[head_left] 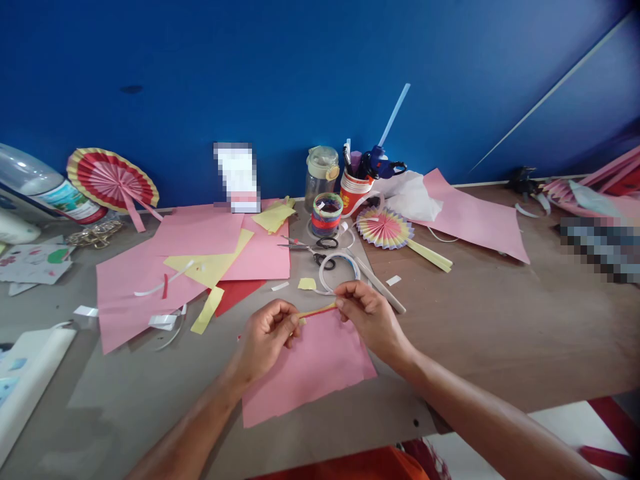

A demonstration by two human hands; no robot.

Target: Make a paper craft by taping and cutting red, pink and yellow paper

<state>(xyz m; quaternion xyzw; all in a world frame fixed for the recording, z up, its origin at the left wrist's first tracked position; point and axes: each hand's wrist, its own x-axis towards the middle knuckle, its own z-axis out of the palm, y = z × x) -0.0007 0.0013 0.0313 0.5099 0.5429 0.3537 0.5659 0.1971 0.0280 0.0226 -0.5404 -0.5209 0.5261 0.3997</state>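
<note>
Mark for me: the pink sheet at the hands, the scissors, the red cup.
Pink sheet (310, 369): head view, middle of its face.
Scissors (301, 247): head view, on the blades.
Red cup (353, 191): head view, outer wall.

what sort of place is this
Probably a paper-craft workspace: there is a round pleated fan at the left, scissors in the middle and a pink sheet in front of the person.

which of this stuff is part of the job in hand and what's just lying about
In the job:
- pink paper sheet, its red-and-yellow edge pinched by left hand and right hand
- scissors and yellow paper strip, probably; both within reach, neither held

Likely just lying about:
- labelled plastic bottle
- lidded jar
</note>
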